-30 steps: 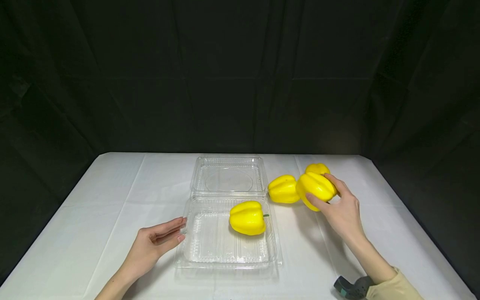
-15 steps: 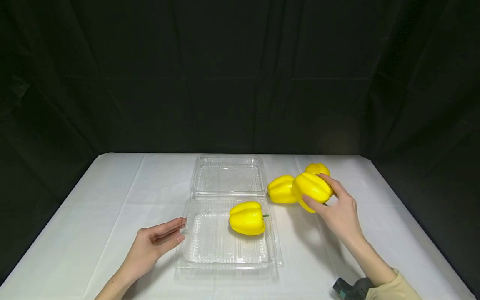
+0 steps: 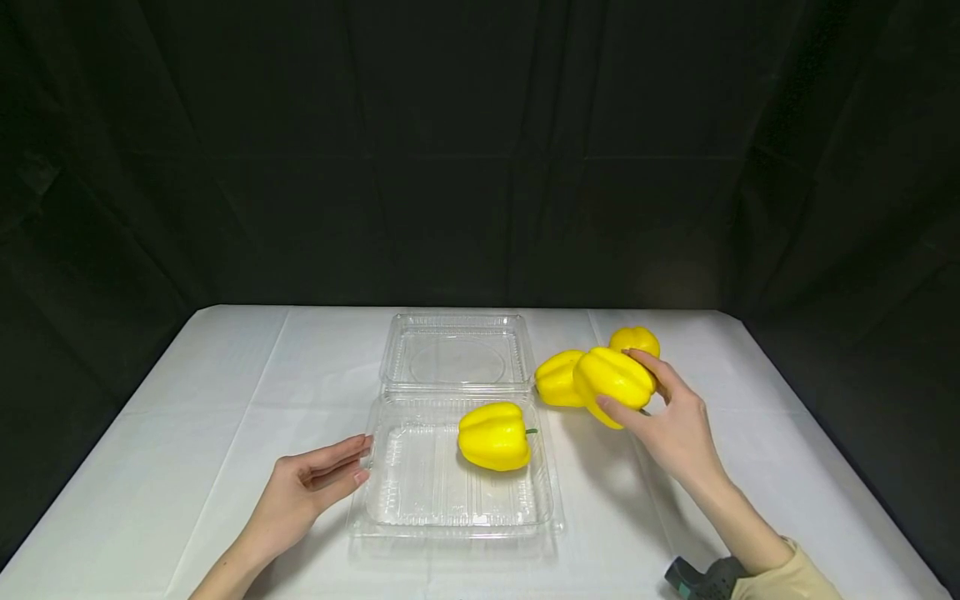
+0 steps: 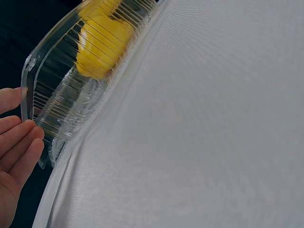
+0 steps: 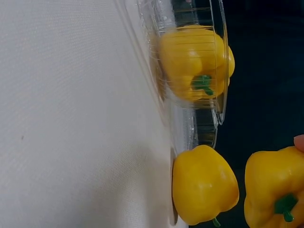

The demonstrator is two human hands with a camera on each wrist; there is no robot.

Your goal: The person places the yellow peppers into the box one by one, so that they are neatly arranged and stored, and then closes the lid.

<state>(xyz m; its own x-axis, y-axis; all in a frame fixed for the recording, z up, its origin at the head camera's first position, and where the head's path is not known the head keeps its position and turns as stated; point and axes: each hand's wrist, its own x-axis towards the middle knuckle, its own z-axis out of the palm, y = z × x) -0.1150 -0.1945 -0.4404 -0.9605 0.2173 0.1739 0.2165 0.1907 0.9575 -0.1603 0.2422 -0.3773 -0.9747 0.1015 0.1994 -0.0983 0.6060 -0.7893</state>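
Note:
My right hand (image 3: 678,425) grips a yellow bell pepper (image 3: 613,383) between thumb and fingers, to the right of the clear plastic clamshell container (image 3: 423,527). In the right wrist view, this held bell pepper (image 5: 270,175) hangs off the table, its green stem showing. One bell pepper (image 3: 495,437) lies on its side in the right half of the container's base. Straight fingers of my left hand (image 3: 300,487) touch the container's left rim; the left wrist view has the fingertips (image 4: 35,133) against its wall. Behind the held pepper lie two more, one bell pepper (image 3: 557,379) partly covered and another bell pepper (image 3: 634,338).
The container's lid (image 3: 457,354) lies folded back, away from me. A white cloth (image 3: 187,400) covers the table, and a black curtain (image 3: 465,150) hangs around its back and sides. A dark device (image 3: 705,578) sits at the right sleeve.
My right hand has moved slightly left and toward me with the bell pepper, which now overlaps more of the left loose pepper. My left hand and the container have stayed put.

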